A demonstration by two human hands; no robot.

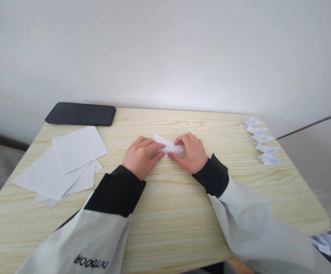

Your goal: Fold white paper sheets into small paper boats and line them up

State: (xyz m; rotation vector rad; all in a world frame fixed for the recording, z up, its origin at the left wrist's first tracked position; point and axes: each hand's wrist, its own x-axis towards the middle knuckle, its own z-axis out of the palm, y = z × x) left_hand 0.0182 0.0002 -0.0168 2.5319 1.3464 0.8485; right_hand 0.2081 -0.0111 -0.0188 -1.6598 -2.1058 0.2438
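A small folded piece of white paper (168,146) lies on the light wooden table (176,205), near its middle. My left hand (141,156) rests on the paper's left end, fingers pressed together on it. My right hand (190,152) pinches the paper's right end between thumb and fingers. Both hands lie low against the tabletop, with the paper's middle showing between them.
A loose stack of white paper sheets (62,167) lies at the left. A black phone (81,113) sits at the back left edge. Several small folded paper pieces (262,142) form a row at the right edge. A white wall stands behind.
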